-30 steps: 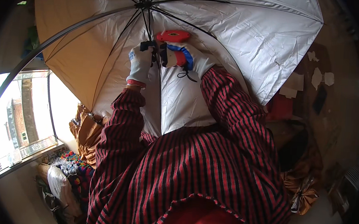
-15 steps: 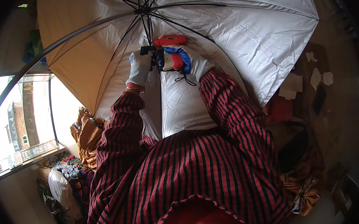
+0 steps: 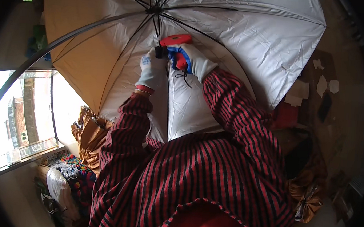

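Observation:
An open umbrella [image 3: 254, 47] spreads in front of me, its silvery inside and black ribs facing me. The ribs meet at a dark hub [image 3: 153, 10] above my hands. My left hand [image 3: 149, 65], in a white knitted glove, is closed at a black blocky piece [image 3: 159, 52] below the hub; most of its fingers are hidden. My right hand [image 3: 198, 64], in a white glove with blue palm, grips a red hand-held power tool [image 3: 175, 40]. The tool's front points left and meets the black piece; the exact contact is hidden. A thin black cord [image 3: 184, 78] dangles beneath my right hand.
A curved dark rod [image 3: 38, 55] arcs across the left side, before a bright window [image 3: 4, 113]. Brown folded fabric [image 3: 88, 134] and a colourful knitted pile [image 3: 74, 173] lie lower left. More brown fabric [image 3: 307, 198] lies at right, below paper scraps [image 3: 327, 85].
The umbrella, hub and left hand sit slightly farther right in view. My right hand has turned the tool a little and brought it closer to my left hand.

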Action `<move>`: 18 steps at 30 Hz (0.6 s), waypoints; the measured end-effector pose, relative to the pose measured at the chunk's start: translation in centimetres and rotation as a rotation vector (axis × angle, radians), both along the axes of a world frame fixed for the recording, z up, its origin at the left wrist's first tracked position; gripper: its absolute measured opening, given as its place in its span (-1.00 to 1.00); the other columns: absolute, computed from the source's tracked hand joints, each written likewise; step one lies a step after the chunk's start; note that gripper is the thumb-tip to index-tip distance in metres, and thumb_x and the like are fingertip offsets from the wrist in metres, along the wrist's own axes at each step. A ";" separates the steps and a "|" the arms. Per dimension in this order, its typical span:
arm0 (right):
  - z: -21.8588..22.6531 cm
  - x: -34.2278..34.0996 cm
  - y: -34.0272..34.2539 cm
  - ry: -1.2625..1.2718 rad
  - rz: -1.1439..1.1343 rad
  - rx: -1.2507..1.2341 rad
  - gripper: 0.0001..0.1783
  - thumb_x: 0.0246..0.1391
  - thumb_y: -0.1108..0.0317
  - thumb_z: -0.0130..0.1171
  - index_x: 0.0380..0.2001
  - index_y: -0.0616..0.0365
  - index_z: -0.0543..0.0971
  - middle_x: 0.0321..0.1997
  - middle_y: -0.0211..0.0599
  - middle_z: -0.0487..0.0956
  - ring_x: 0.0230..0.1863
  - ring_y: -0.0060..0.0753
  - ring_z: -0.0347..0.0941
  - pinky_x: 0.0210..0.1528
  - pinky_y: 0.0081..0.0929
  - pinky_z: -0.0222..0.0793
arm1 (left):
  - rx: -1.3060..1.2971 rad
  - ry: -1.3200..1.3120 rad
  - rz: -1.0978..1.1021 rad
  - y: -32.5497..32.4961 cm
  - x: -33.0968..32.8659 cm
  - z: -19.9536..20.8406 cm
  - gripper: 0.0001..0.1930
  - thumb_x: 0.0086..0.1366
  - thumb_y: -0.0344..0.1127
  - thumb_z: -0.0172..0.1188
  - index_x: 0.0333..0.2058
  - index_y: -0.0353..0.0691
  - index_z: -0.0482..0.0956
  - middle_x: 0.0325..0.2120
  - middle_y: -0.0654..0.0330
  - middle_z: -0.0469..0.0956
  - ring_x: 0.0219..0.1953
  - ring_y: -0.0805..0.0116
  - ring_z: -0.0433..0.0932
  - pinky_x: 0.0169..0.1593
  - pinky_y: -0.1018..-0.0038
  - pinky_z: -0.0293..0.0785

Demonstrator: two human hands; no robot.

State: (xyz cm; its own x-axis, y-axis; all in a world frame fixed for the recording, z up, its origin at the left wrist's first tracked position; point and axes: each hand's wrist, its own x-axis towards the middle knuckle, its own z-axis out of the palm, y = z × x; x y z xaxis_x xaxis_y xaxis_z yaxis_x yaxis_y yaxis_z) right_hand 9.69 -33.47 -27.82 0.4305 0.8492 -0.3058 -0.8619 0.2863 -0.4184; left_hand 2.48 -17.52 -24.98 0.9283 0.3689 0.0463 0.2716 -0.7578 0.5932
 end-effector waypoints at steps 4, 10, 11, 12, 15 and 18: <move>-0.1 -1.2 -0.9 0.007 0.005 0.146 -0.72 0.15 0.21 0.15 -0.20 0.20 0.50 -0.31 -0.28 0.60 -0.36 -0.38 0.54 -0.34 -0.39 0.49 | 0.263 -0.207 -0.114 1.6 0.5 -0.1 -0.74 0.18 -0.12 0.15 -0.32 -0.19 0.56 -0.44 -0.05 0.59 -0.34 -0.05 0.59 -0.27 0.20 0.49; 1.6 -2.3 0.9 -0.026 -0.108 0.227 -0.67 0.16 0.27 0.14 -0.07 0.23 0.45 -0.23 -0.20 0.59 -0.25 -0.26 0.57 -0.20 -0.26 0.53 | 0.555 -0.228 -0.057 9.7 5.3 5.5 -0.68 0.10 -0.28 0.20 -0.15 -0.19 0.53 -0.38 -0.07 0.58 -0.26 -0.08 0.57 -0.23 0.19 0.50; 0.3 -2.3 1.5 -0.067 -0.054 0.233 -0.65 0.16 0.29 0.14 -0.04 0.24 0.44 -0.20 -0.19 0.59 -0.22 -0.24 0.57 -0.17 -0.24 0.54 | 0.589 -0.141 0.045 10.3 5.6 5.8 -0.62 0.08 -0.28 0.23 -0.09 -0.18 0.51 -0.34 -0.07 0.57 -0.23 -0.08 0.57 -0.22 0.18 0.50; -2.8 -1.0 -0.1 -0.067 -0.130 0.195 -0.65 0.16 0.29 0.14 -0.04 0.24 0.44 -0.20 -0.19 0.59 -0.22 -0.24 0.57 -0.17 -0.24 0.54 | 0.548 -0.152 -0.029 7.8 8.4 4.3 -0.62 0.08 -0.28 0.23 -0.09 -0.18 0.51 -0.34 -0.07 0.57 -0.23 -0.08 0.57 -0.22 0.18 0.50; -6.0 -0.4 2.5 -0.175 -0.198 0.325 -0.62 0.16 0.31 0.14 0.01 0.25 0.43 -0.14 -0.20 0.59 -0.16 -0.23 0.56 -0.07 -0.28 0.51 | 0.375 -0.576 -0.007 6.8 6.5 5.3 -0.43 0.08 -0.17 0.24 0.07 -0.21 0.36 -0.03 -0.20 0.42 -0.10 -0.20 0.50 -0.11 0.11 0.49; -5.3 -0.4 1.5 -0.067 -0.360 0.164 -0.59 0.15 0.32 0.15 0.04 0.23 0.42 -0.13 -0.21 0.58 -0.16 -0.25 0.57 -0.06 -0.31 0.50 | 0.307 -0.367 -0.082 3.1 2.3 2.4 -0.27 0.01 -0.10 0.32 0.15 -0.17 0.29 0.04 -0.19 0.34 -0.01 -0.17 0.45 -0.07 0.13 0.47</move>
State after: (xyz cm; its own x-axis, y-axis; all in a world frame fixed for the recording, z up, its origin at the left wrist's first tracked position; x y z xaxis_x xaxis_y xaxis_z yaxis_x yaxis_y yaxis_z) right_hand 9.31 -31.99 -33.09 0.7236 0.6759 -0.1401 -0.6669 0.6322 -0.3943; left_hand 4.77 -14.43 -22.60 0.8558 0.2128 0.4715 0.0178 -0.9230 0.3843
